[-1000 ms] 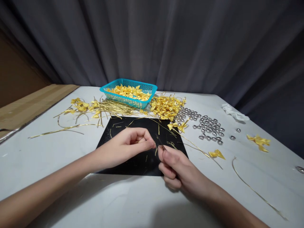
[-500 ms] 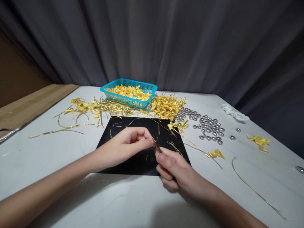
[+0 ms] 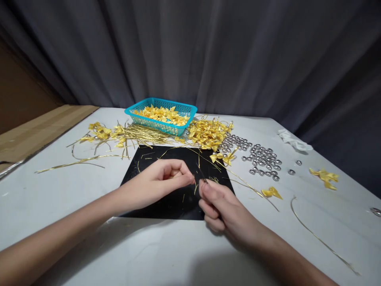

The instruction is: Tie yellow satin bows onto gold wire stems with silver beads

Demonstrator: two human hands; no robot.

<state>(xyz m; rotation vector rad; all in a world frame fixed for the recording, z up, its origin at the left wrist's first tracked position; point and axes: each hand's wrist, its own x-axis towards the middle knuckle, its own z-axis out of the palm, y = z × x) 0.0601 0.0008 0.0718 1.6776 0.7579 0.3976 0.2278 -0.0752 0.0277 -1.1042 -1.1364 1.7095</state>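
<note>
My left hand (image 3: 168, 176) is closed in a pinch over the black mat (image 3: 166, 208). At its fingertips shows a short bit of gold cord (image 3: 195, 187); the rest is hidden by the fingers. To the right, my right hand (image 3: 218, 204) is closed around a thin dark tool (image 3: 203, 174), whose narrow tip sticks up past the thumb. Its exact kind is too small to make out. A small gap separates the two hands. Gold cord scraps lie on the mat around them.
Behind the mat stands a blue basket (image 3: 193, 115) of yellow ribbon pieces. Beside it are a bundle of gold cords (image 3: 144, 134) and a heap of yellow bows (image 3: 208, 133). Silver teardrop-shaped beads (image 3: 263, 159) spread to the right, with a white cloth (image 3: 294, 141) beyond.
My right hand has drawn slightly right with the dark tool, opening a gap between the hands. The tool's tip now points more upward. My left hand has stayed nearly still.
</note>
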